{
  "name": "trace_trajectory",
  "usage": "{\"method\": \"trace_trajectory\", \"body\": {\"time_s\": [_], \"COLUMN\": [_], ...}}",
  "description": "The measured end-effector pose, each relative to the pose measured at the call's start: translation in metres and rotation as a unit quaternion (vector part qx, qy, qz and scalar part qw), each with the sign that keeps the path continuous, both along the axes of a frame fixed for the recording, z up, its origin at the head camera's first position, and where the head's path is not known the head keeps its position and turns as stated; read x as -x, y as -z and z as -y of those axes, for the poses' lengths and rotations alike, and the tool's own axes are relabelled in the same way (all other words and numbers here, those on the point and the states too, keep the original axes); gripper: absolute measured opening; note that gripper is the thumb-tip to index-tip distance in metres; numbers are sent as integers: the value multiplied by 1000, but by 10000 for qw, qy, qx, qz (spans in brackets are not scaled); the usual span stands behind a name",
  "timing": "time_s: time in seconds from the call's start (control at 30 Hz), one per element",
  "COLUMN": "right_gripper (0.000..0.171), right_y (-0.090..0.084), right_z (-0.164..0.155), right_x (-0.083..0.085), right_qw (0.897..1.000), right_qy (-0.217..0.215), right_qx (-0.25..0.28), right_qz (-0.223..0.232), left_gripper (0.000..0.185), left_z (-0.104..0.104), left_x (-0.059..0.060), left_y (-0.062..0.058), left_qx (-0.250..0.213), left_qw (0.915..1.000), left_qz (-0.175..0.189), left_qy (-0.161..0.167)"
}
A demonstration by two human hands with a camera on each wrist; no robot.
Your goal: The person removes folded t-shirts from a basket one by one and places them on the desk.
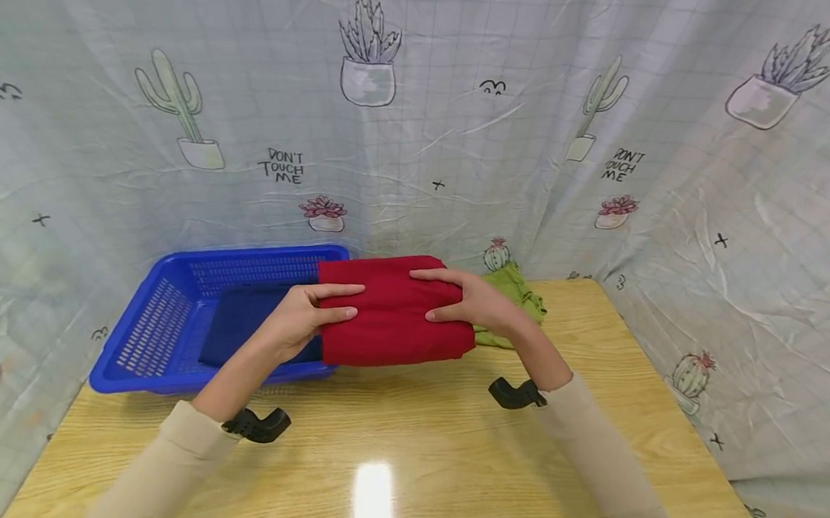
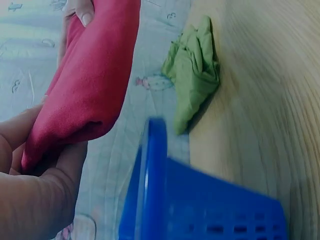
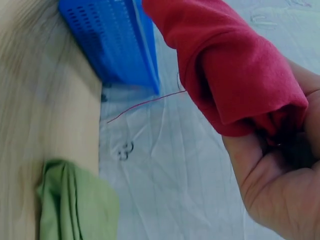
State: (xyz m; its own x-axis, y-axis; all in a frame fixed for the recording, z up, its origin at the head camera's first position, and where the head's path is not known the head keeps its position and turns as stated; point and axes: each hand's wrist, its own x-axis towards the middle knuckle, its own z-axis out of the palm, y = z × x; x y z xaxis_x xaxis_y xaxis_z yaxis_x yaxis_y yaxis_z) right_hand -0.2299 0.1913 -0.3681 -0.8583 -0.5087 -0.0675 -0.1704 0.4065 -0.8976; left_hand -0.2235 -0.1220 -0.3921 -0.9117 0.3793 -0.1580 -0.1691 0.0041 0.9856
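From the head camera, the printed curtain [image 1: 464,136] behind the wooden surface [image 1: 412,439] reads "DON'T TOUCH ME" twice among cactus drawings. A folded red cloth [image 1: 391,312] is held in the air above the right end of a blue perforated plastic basket [image 1: 165,316], which holds a folded dark blue cloth [image 1: 242,324], partly hidden by the forearm. The left hand [image 1: 306,320] grips the red cloth's left edge, fingers [image 1: 343,290] curled on top; the right hand [image 1: 479,301] grips its right edge the same way. A crumpled green cloth [image 1: 519,296] lies behind the right hand, mostly covered.

The left wrist camera shows the left hand [image 2: 35,185] pinching the red cloth's [image 2: 95,75] thick folded edge; the basket's rim [image 2: 155,165] is blurred, the green cloth [image 2: 192,70] beyond.

The right wrist camera shows the right hand [image 3: 280,185] clamped on the red cloth's [image 3: 225,65] layered end, a loose red thread [image 3: 145,105] trailing. The basket [image 3: 110,40] and green cloth [image 3: 75,205] are cut off.
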Motion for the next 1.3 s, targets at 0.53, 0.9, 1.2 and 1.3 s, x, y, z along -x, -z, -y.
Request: {"method": "trace_trajectory", "body": {"time_s": [0.53,0.9,1.2,1.3], "right_gripper": [64,63,57,54], "right_y": [32,58,75,85], "right_z": [-59,-108,-153,-166], "right_x": [-17,-37,-53,-55], "right_qw": [9875,9905,9869,9822], "right_qy": [-78,450,1179,1354], "right_qx": [-731,-750,-705,-907], "right_qz": [-1395,-1059,-842,-935], "left_gripper": [36,34,43,48], "left_z": [-63,-118,-177,-199], "left_x": [-26,-30,-38,-40], "left_y": [16,41,54,60], "left_qx": [1191,998,978,1093], "left_qw": [9859,9844,9790,9754], "left_qz": [-1135,-1338,-1525,-1624], "left_qy": [304,563,935,1012]}}
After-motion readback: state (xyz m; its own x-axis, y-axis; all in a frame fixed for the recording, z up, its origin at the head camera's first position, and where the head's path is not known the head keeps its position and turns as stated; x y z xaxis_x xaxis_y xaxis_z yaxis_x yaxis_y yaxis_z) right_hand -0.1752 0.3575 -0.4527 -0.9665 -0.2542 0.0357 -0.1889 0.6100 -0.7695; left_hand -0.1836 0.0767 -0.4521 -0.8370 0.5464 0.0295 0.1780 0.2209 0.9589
